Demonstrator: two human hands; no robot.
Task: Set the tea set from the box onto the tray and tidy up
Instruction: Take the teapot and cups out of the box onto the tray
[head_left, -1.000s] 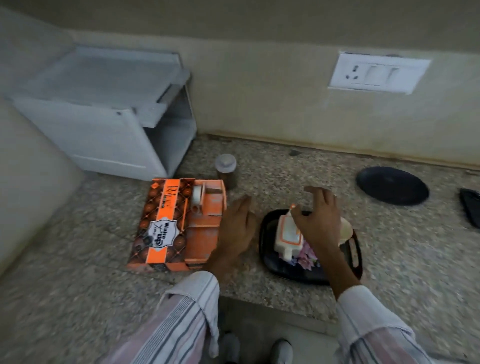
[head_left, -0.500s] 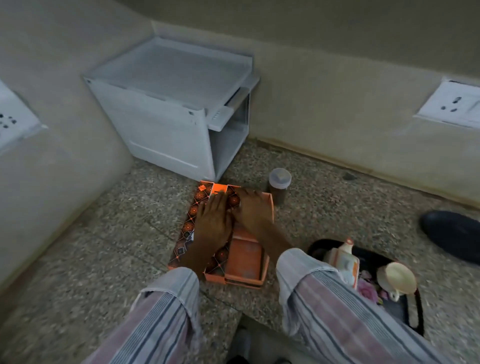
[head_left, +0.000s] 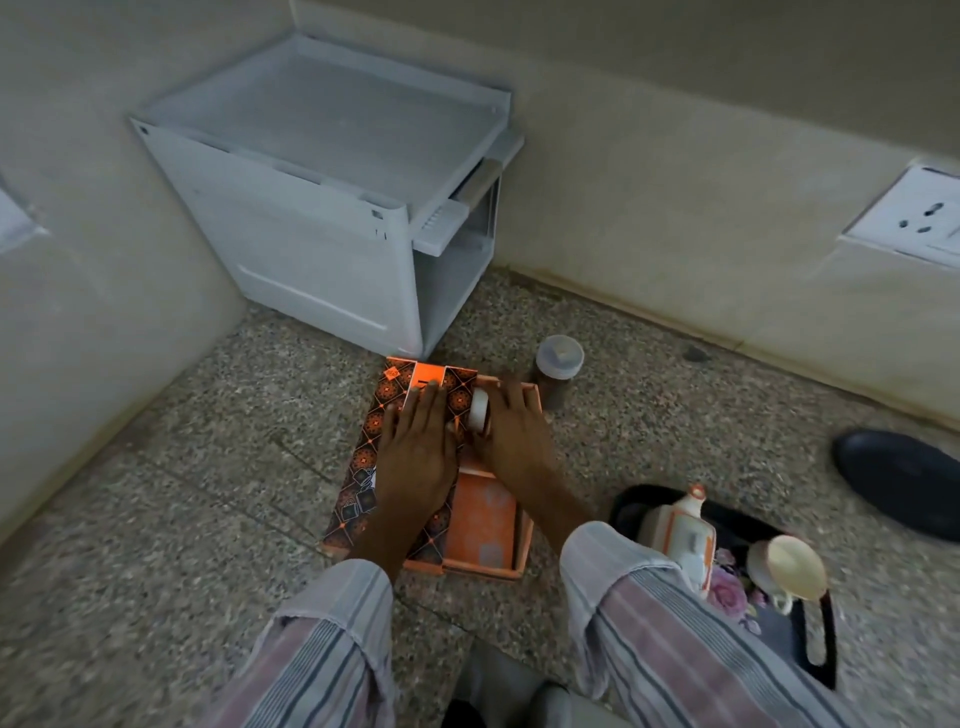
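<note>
Cup (head_left: 479, 410) between both hands' grips over box (head_left: 483, 525).

One head-worn camera looks steeply down and forward, close above the speckled stone counter (head_left: 156, 519); walls toward twelve o'clock.

Speckled counter (head_left: 675, 426) — box (head_left: 483, 525), jar (head_left: 558, 370), tray (head_left: 815, 660) (black), cabinet (head_left: 322, 208).

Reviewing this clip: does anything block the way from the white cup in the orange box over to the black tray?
Nothing visible does. The white cup stands in the orange box, with the right hand against it and the left hand on the lid. Between box and black tray shows only bare counter; the teapot and another cup already sit there.
</note>
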